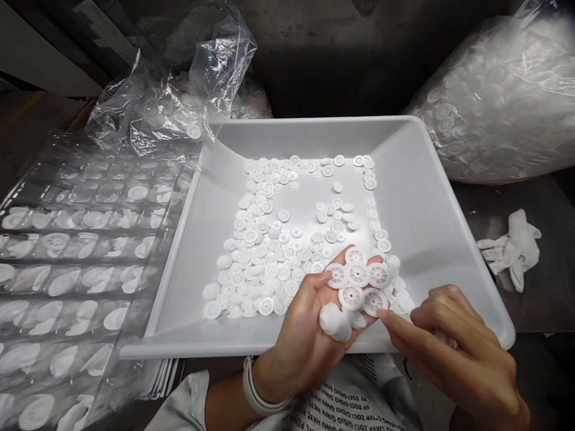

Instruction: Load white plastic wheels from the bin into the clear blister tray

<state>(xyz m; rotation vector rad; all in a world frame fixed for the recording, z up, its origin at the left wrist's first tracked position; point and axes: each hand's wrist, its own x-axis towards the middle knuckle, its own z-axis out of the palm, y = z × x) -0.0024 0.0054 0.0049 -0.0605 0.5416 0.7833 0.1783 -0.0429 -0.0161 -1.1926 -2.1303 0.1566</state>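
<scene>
My left hand point(309, 323) is palm up over the near edge of the white tray point(417, 197), cupping several small white spoked plastic wheels point(358, 274). Some lie spokes up; a few near the heel of the hand show smooth, domed faces point(331, 318). The left thumb rests against one wheel's rim. From the right, my right hand point(458, 347) reaches in with its index fingertip at the edge of the lowest right wheel point(374, 301). Its other fingers are curled, and what they may hold is hidden. Many more loose wheels point(269, 269) are spread over the tray floor.
Left of the tray lies a stack of clear blister trays point(81, 239), many pockets holding white pieces. Crumpled clear plastic bag point(166, 108) overhangs the back left corner. A full bag of wheels point(503, 102) stands back right, above a white glove point(514, 248).
</scene>
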